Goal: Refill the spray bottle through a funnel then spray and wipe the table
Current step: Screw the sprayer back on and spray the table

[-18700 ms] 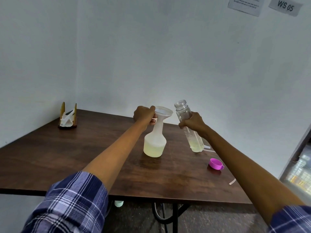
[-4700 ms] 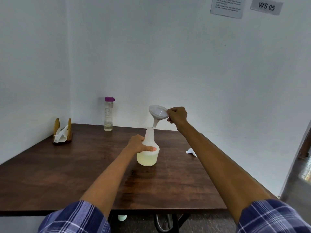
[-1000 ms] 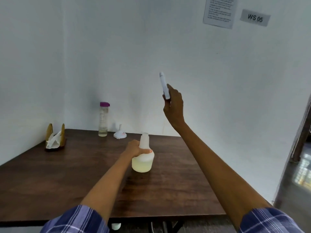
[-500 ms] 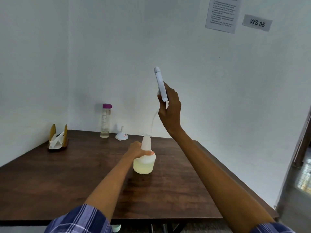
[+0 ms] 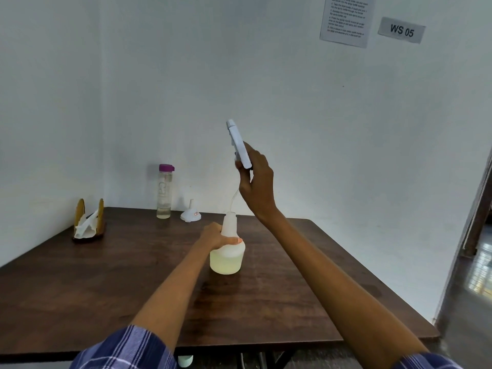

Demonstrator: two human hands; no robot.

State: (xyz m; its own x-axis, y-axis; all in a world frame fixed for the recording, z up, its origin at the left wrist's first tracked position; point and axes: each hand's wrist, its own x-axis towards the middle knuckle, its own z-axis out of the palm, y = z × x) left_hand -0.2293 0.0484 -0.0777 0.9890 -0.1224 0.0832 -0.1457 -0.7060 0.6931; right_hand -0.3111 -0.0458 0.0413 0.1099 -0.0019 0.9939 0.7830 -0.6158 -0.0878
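Observation:
The white spray bottle [image 5: 227, 258], part full of pale yellow liquid, stands mid-table with its neck uncapped. My left hand [image 5: 214, 237] grips it at the shoulder. My right hand [image 5: 257, 179] holds the white spray head [image 5: 238, 143] above the bottle. The head's thin dip tube [image 5: 233, 199] curves down into the bottle's neck. The white funnel [image 5: 191, 215] lies upside down on the brown table [image 5: 106, 283] near the back wall. A clear bottle with a purple cap [image 5: 164, 191] stands to its left.
A wooden napkin holder with white tissues [image 5: 89, 222] sits at the back left corner. White walls close the table's back and left sides. The table's right edge drops off beside a doorway [image 5: 476, 235].
My right hand has lowered the spray head toward the bottle over the last second, and the dip tube's end now enters the neck. My left hand stays on the bottle.

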